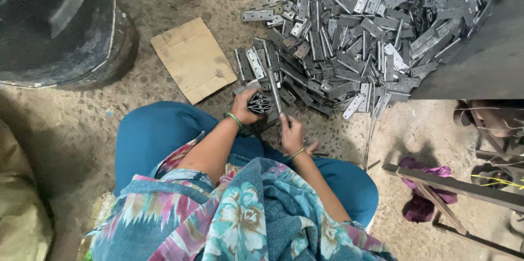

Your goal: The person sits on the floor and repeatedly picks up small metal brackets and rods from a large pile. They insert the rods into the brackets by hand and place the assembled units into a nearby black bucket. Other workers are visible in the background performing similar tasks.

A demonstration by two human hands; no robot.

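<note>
The left hand [244, 109] clenches a bundle of thin metal pins [261, 103] end-up for easy picking, while the right hand [292, 133] pinches one hinge leaf [274, 89] upright beside the hinge pile [355, 32].

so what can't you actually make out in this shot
Head view only:
- Left hand: grips a bundle of thin dark rods; their count is too small to tell.
- Right hand: holds a narrow metal strip, whose lower end the fingers hide.
- Pile of metal hinges: cut off by the top edge.
- Dark drum: cut off by the left edge.
</note>
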